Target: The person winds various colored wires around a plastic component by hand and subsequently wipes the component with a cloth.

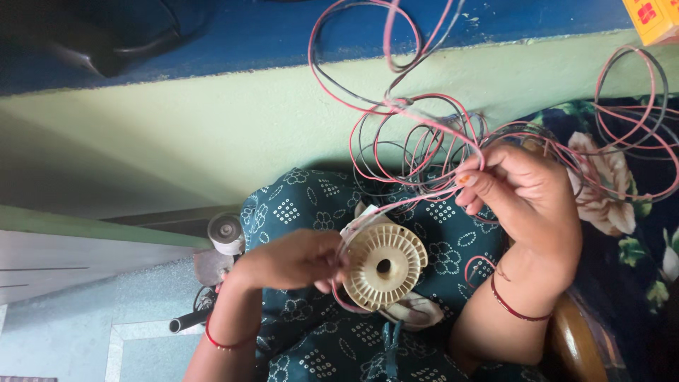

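My left hand (293, 260) grips the edge of a cream plastic spool (385, 265) with a ribbed flange and a centre hole, held over my lap. A few turns of red wire run around the spool's core. My right hand (523, 194) is raised to the right, fingers pinched on a bundle of tangled red and dark wire (417, 145). The wire loops up in wide coils above both hands and trails off to the right. Thin red bangles circle both wrists.
Teal patterned cloth (311, 205) covers my lap. A pale green wall with a blue band fills the background. A small roll of tape (226, 233) and dark metal parts lie at left. Floral fabric (608, 205) is at right, a yellow box (654, 18) at top right.
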